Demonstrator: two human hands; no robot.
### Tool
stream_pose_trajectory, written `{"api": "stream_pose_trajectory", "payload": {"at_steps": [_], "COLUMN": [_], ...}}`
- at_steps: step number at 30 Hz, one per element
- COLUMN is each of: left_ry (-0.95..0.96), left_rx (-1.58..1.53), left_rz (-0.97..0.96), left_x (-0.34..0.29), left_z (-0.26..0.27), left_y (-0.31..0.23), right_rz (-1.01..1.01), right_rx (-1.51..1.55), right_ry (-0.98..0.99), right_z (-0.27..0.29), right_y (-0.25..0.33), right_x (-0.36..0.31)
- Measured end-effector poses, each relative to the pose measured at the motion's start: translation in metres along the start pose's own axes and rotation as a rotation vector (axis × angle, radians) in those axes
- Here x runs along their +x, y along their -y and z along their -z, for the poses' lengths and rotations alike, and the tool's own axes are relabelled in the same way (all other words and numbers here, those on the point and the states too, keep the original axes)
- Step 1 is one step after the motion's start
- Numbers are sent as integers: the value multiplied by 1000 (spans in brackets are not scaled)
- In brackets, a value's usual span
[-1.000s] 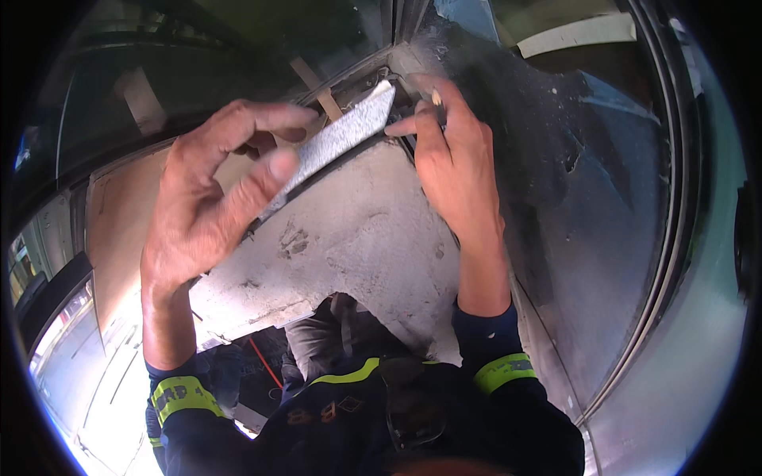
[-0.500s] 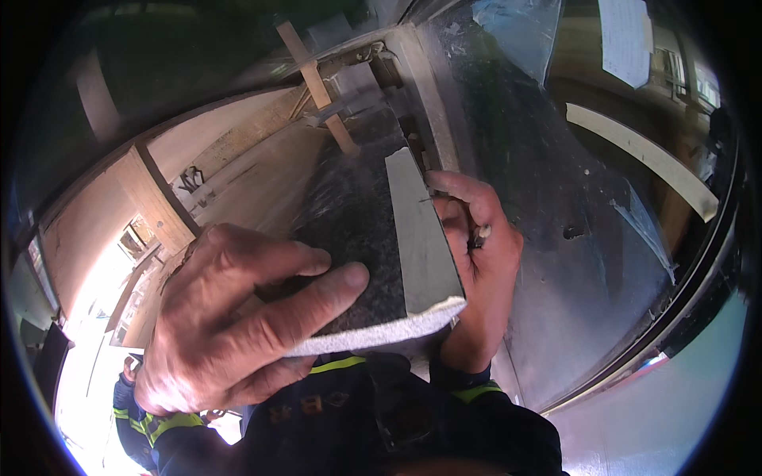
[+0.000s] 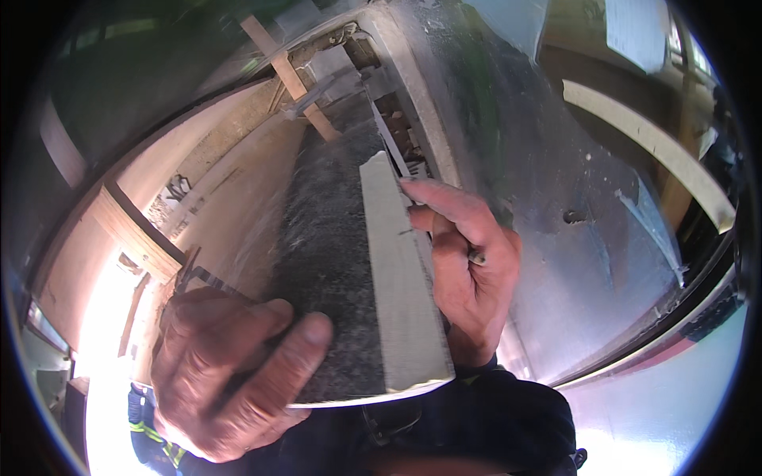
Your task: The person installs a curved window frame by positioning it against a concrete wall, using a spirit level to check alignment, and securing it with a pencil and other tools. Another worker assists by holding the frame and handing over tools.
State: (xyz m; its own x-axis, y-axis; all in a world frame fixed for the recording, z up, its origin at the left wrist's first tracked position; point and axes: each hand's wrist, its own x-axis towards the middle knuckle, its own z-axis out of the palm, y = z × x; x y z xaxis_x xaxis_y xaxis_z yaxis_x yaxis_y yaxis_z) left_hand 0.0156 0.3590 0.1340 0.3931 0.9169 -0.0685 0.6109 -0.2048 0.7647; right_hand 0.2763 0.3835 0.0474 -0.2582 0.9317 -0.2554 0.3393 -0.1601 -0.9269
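A slab (image 3: 333,349) with a dark, mottled face spans the space between my hands. Along its right side runs a pale, tape-like strip (image 3: 401,301) with a small dark mark across it. White shows along the slab's near edge. My left hand (image 3: 230,365) grips the left side, thumb on the dark face and other fingers partly hidden. At the right edge, my right hand (image 3: 468,262) holds the slab, its index finger stretched along the strip's side. A small round-ended stick (image 3: 477,257), perhaps a pencil, pokes out between the curled fingers of that hand.
Beyond the slab a wooden batten (image 3: 290,75) slants across a grey ledge. A dusty dark sheet (image 3: 548,214) lies to the right, with torn blue film (image 3: 655,226) on it. A curved pale strip (image 3: 651,143) lies farther right. Wooden framing (image 3: 135,234) stands at left.
The slab has shifted left and tilted, so more of its dark face shows and its near edge looks thinner. My left hand has moved down with it; my right hand stays at the right edge.
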Motion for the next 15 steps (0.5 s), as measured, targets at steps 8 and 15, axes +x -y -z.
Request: {"api": "stream_pose_trajectory", "payload": {"at_steps": [8, 15], "left_ry": [-72, -54], "left_rx": [144, 170], "left_rz": [38, -19], "left_x": [0, -11], "left_z": [-11, -4], "left_y": [-10, -3], "right_rz": [-86, -41], "right_rx": [150, 156], "right_ry": [77, 46], "right_z": [8, 3], "right_y": [2, 6], "right_x": [-7, -10]}}
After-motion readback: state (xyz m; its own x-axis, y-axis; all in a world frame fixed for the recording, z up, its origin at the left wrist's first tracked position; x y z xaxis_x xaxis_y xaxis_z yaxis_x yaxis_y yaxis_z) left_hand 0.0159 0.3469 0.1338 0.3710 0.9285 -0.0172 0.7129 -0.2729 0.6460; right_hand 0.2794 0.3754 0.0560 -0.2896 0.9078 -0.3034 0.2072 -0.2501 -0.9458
